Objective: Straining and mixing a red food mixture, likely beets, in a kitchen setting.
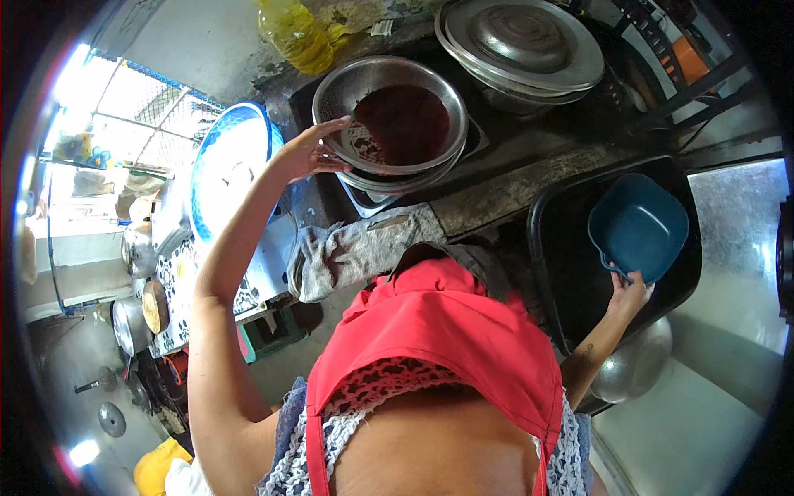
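Observation:
My left hand (319,149) grips the near left rim of a metal colander (332,102), thumb over the edge and fingers on the outer side. Dark red liquid or pulp (406,124) covers much of its bottom. Under it sits another metal vessel (403,181), mostly hidden, on a stove-like stand. Off to the right, my right hand (629,291) holds a blue plastic dipper (642,220) by its handle. The dipper is above or inside a large black basin (555,273); the frame does not settle its height. Its inside shows no clear contents.
A lidded metal pot (524,43) stands at the back. Behind the colander is a bottle of yellow liquid (298,37). A grey cloth (372,245) lies along the counter's front edge. At left is a blue-rimmed basin (208,180); below the black basin shows a metal bowl (636,363).

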A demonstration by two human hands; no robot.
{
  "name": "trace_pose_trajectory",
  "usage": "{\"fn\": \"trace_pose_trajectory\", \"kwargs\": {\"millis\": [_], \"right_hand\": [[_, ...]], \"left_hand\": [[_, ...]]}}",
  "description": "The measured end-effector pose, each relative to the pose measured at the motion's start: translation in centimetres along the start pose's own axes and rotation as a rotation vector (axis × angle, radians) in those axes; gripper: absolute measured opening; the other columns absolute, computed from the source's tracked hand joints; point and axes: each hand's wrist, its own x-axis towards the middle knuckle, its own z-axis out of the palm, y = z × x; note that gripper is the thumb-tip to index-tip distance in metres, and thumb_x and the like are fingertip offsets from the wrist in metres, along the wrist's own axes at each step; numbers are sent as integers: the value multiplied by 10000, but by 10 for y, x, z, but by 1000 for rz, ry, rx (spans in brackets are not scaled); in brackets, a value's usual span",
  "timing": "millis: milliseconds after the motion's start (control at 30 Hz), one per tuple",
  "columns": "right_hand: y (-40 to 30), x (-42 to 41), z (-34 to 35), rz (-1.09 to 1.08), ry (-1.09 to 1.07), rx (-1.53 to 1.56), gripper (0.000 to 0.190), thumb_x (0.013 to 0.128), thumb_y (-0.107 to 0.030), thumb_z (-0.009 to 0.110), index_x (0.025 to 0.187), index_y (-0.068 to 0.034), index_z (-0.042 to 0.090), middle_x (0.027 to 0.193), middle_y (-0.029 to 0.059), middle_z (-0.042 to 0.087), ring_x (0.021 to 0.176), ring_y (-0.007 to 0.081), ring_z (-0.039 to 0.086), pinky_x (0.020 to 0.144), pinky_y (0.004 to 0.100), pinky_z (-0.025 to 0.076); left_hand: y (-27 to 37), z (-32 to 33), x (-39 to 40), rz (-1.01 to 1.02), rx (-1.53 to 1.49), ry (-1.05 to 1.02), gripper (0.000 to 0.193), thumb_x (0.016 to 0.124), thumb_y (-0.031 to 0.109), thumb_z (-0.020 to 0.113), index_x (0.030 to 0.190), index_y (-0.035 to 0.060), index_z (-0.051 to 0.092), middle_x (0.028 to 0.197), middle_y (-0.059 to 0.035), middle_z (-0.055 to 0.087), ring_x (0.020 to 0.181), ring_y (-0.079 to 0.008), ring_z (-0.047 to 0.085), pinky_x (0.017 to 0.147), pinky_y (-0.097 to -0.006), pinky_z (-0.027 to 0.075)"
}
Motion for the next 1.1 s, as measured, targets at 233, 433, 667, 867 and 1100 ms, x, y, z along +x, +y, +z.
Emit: {"fn": "trace_pose_trajectory", "kwargs": {"millis": [233,433,667,867,1100], "right_hand": [[7,-1,7,18,25,-23,782,651,62,500,1366,-32,196,1265,259,351,1040,446,495,726,493,598],[17,-8,-24,106,78,53,674,676,40,506,1305,-9,271,1181,245,410,905,402,554,704,451,591],[14,-17,-56,124,196,25,578,711,-17,568,1245,-6,348,1133,204,451,937,332,530,704,397,560],[14,-24,-57,15,240,-121,650,735,-88,641,1300,-30,324,1257,228,387,1115,343,450,863,469,480],[26,2,-75,-547,519,-1002,903,765,-249,702,1418,32,145,1415,305,187,1316,425,241,1059,473,310]], "left_hand": [[-7,-8,24,-78,-212,-132,264,779,106,557,952,-86,502,943,-272,583,832,-433,629,777,-453,573],[-16,-3,25,-109,-266,63,175,717,10,476,870,-70,508,880,-232,603,806,-402,637,815,-473,551],[-33,-4,18,-13,-218,65,94,695,31,528,779,-9,545,814,-135,614,770,-278,636,751,-402,556],[-13,-2,-8,14,-461,-46,133,713,10,483,806,-71,535,831,-220,617,799,-363,640,822,-475,545],[26,-13,-35,129,-152,185,173,734,10,474,843,-106,544,907,-304,608,793,-428,641,771,-518,560]]}}
